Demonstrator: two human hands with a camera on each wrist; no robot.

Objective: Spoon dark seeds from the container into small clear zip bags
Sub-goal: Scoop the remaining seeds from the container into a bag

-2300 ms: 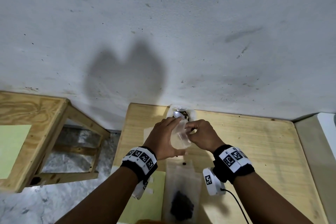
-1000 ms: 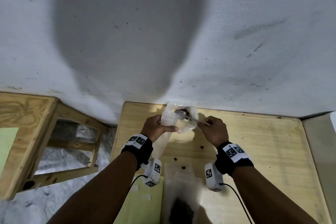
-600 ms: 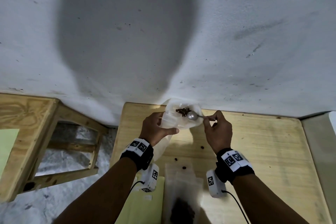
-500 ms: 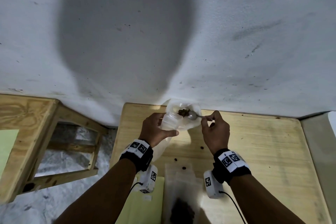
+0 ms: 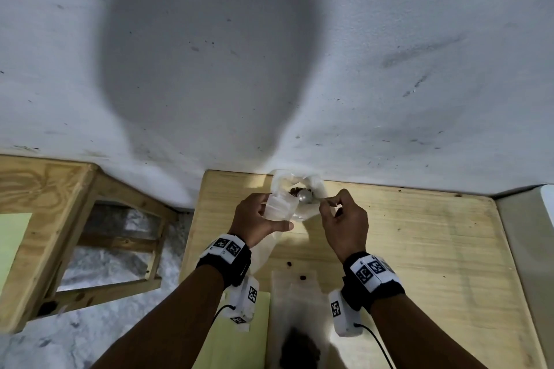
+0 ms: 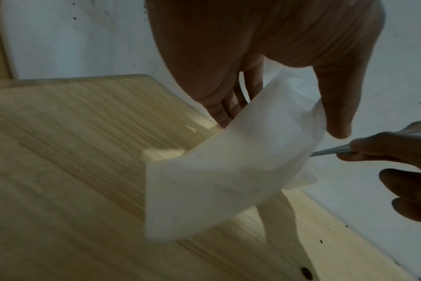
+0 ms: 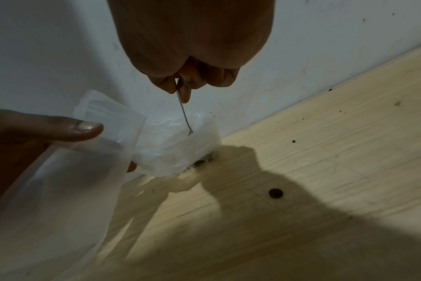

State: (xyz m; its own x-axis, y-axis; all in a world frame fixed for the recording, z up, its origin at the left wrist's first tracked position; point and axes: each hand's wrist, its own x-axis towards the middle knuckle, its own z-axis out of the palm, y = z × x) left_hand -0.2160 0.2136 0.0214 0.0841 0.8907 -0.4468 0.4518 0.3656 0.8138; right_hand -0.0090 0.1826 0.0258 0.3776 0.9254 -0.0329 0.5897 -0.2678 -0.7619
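At the table's (image 5: 419,249) far edge, against the wall, stands a clear container (image 5: 314,186) with dark seeds (image 5: 294,189) in it. My left hand (image 5: 275,213) holds a small clear zip bag (image 5: 278,207) upright beside it, thumb (image 7: 79,131) on the near face. The bag (image 6: 228,161) looks empty in the left wrist view. My right hand (image 5: 325,202) pinches the handle of a metal spoon (image 5: 305,196), whose bowl lies over the seeds, close to the bag's mouth. The spoon (image 7: 184,114) slopes down into the container (image 7: 178,148).
A zip bag with dark seeds (image 5: 299,350) lies flat near the front edge, next to a yellow-green sheet (image 5: 239,338). Loose seeds (image 5: 289,263) dot the wood. A wooden frame (image 5: 75,219) stands at the left, a white wall behind.
Both hands held the bag; then the right hand took the spoon and dipped it in the container. Since half a second ago the spoon bowl has turned and moved toward the bag.
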